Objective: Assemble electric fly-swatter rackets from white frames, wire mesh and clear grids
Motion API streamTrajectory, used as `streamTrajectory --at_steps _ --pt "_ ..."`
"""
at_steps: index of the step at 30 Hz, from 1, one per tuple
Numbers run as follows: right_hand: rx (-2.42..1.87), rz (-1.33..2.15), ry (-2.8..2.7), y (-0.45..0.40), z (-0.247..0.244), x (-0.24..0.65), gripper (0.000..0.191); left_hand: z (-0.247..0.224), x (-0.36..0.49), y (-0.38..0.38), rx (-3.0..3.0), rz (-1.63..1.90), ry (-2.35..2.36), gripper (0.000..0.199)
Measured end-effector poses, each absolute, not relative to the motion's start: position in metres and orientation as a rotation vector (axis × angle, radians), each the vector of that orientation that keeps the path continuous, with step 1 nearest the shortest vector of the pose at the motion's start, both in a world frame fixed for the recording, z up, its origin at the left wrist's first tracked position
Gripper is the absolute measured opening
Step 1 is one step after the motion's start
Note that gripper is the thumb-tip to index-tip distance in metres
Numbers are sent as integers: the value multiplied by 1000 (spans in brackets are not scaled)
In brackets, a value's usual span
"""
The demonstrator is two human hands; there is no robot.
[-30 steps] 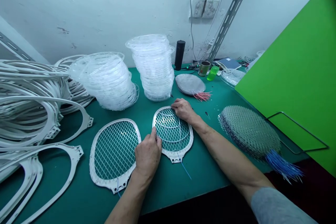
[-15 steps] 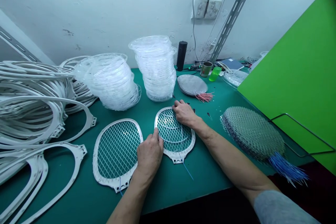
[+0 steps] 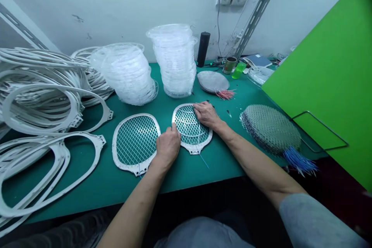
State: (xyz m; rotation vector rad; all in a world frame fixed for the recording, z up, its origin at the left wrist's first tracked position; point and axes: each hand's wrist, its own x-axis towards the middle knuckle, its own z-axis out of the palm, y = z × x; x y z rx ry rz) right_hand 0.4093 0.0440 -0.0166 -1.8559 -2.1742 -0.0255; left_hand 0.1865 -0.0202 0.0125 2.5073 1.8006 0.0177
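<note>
A white racket head with a metal mesh and curved white ribs across it lies flat on the table, like part of a mosquito swatter. My left hand is closed at its left rim, thumb stretched along the edge. At the top right of the same rim, my right hand grips with curled fingers; the fingertips are partly hidden. A blue wire sticks out from its neck. Left of my left hand lies a second meshed racket head, without those ribs on top.
White frames are heaped at left. Two stacks of clear plastic rings stand behind. A grey mesh stack with red wires lies beyond my right hand, and another mesh stack with blue wires at right, before a green panel.
The view has tilted down, so things sit higher and more of the table's front edge shows. Both hands stay at the rim of the same racket head.
</note>
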Motion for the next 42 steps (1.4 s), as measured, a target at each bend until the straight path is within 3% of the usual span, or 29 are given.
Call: streamTrajectory --at_steps 12,19,24,30,38,42 --pt "-1921 134 -2144 22 -27 398 57 7 184 -25 2535 103 1755 48" --pt "-1974 131 -2136 17 -23 390 58 10 184 -35 2528 205 1817 45" --pt "-1944 74 -2120 15 -26 390 53 4 180 -79 2783 581 1441 31" --pt "-1781 -103 -1992 -1 -10 389 39 -10 183 -112 2920 550 1193 27" --pt "-1250 299 -2238 -98 5 392 23 -11 181 -112 2895 557 1204 30" --pt "-1243 295 -2302 -114 0 394 27 -12 181 -113 2907 595 1182 32"
